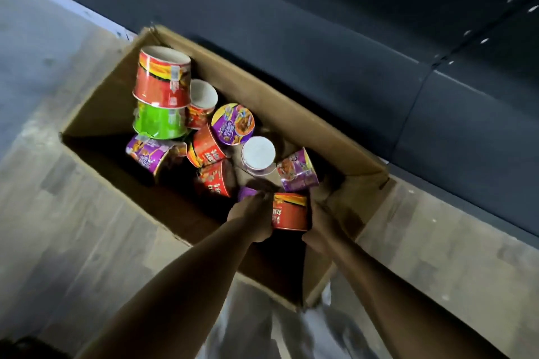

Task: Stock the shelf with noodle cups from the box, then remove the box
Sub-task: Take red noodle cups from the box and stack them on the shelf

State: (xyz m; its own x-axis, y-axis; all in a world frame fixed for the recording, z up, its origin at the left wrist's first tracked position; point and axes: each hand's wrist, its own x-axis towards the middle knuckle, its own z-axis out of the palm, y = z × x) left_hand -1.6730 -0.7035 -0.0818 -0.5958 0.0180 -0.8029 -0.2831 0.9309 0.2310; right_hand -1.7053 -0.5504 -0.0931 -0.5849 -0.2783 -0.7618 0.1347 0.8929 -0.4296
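An open cardboard box (294, 114) stands on the floor, with several noodle cups in red, purple and green jumbled inside. A red cup (162, 79) sits stacked on a green cup (159, 122) at the box's far left. Both my arms reach into the near right corner. My left hand (252, 217) curls its fingers over a small purple cup (246, 192), which is mostly hidden. My right hand (316, 223) grips the right side of a red cup (290, 211) that lies between the two hands, and its fingers are hidden behind that cup.
The dark shelf unit (364, 46) runs diagonally just behind the box, its base close to the box's far wall. Pale wood-look floor (73, 213) surrounds the box. A box flap (358, 201) hangs out at the right corner next to my right hand.
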